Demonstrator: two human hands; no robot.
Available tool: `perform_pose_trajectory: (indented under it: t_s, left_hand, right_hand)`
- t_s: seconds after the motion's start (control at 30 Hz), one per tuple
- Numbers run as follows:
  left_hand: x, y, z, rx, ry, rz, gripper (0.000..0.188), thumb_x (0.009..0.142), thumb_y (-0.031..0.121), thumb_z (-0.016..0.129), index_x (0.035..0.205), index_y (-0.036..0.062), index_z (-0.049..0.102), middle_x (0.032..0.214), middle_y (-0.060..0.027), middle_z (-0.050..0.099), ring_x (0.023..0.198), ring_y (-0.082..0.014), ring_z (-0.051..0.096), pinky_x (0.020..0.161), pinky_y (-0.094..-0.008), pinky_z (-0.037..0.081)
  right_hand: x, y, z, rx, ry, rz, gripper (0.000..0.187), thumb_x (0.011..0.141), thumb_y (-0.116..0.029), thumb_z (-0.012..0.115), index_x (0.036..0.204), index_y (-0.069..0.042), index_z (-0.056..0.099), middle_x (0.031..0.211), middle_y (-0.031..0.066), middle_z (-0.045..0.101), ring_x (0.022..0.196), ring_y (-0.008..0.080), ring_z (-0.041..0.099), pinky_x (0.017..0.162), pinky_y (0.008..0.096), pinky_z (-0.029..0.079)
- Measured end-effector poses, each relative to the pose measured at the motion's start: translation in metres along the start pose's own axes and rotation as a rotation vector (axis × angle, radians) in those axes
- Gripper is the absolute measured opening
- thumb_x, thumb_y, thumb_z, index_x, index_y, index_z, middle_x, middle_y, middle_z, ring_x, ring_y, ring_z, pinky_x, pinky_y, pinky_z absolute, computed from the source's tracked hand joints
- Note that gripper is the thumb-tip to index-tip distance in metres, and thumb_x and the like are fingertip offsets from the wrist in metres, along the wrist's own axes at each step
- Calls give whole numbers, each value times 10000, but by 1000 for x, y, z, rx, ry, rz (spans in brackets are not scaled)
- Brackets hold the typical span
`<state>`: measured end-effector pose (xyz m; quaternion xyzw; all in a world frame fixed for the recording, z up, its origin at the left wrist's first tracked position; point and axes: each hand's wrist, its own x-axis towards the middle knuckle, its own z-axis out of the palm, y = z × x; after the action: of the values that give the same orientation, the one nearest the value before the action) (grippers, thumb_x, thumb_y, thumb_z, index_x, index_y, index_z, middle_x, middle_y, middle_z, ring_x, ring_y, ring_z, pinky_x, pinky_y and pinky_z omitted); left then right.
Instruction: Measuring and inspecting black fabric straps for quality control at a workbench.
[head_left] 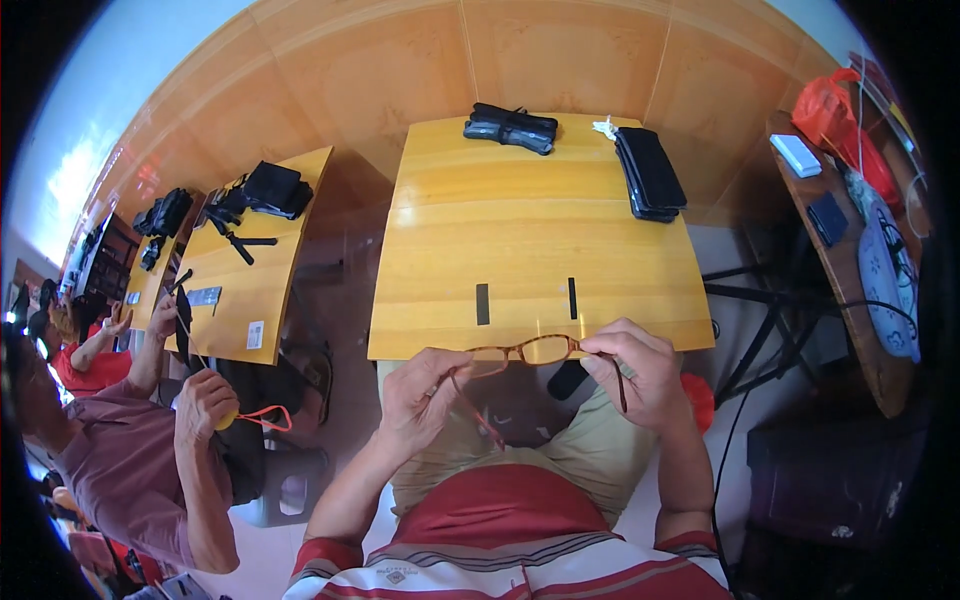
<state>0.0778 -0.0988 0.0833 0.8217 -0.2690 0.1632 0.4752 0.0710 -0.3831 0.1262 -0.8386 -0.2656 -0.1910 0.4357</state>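
The tortoiseshell glasses (pixel 525 351) sit just below centre of the frame, over my lap at the near edge of the yellow wooden table (pixel 540 215). My left hand (pixel 425 395) is pinched shut on one hinge end, my right hand (pixel 640 375) closed on the other, both temples hanging open. I judge it best to grip by the frame, off the lenses. Black cases (pixel 510 127) lie at the table's far edge; a neighbour's hand (pixel 203 402) works lower left.

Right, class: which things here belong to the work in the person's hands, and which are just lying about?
In hand: glasses, held by left hand and right hand.

Lying about: black cases, black pouches at the far edge of the wooden table, two black strips.
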Motion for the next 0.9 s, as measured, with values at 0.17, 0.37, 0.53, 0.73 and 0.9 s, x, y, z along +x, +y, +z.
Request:
perform_pose_trajectory:
  t_s: [0.17, 0.37, 0.53, 0.73, 0.9]
  left_hand:
    - [-12, 6, 1, -291, -86, -351, 165, 931, 91, 633, 1050, -17, 668, 868, -103, 680, 803, -184, 659, 707, -276, 505]
    - [-16, 10, -4, -223, -66, -436, 214, 973, 129, 589, 1068, -49, 661, 921, -85, 628, 836, -150, 591, 769, -262, 476]
    - [-10, 24, -7, -284, 73, -364, 230, 973, 135, 591, 1074, -53, 678, 974, -72, 562, 913, -156, 542, 789, -265, 454]
    - [-11, 35, -9, -389, 216, -234, 277, 949, 171, 611, 1056, -72, 691, 903, -71, 554, 824, -145, 537, 694, -259, 434]
    - [-9, 46, -20, -304, 243, -53, 325, 950, 224, 565, 1050, -58, 693, 865, -90, 564, 806, -170, 533, 678, -284, 440]
  right_hand:
    - [-6, 16, 18, 265, 4, 86, 120, 861, -44, 696, 953, 19, 653, 865, 101, 648, 671, 165, 613, 603, 278, 485]
    - [-12, 18, 31, 363, -47, 245, 145, 869, -68, 710, 915, 59, 658, 829, 98, 643, 696, 140, 620, 632, 259, 497]
    - [-13, 4, 29, 454, 0, 302, 180, 847, -53, 732, 963, 63, 658, 821, 86, 650, 688, 116, 627, 633, 235, 502]
    - [-8, -19, 14, 548, 33, 302, 187, 804, -6, 745, 963, 50, 665, 811, 81, 660, 678, 107, 633, 622, 220, 501]
    - [5, -48, -1, 464, 89, 114, 178, 765, -19, 775, 898, 22, 663, 771, 95, 675, 674, 151, 649, 614, 243, 505]
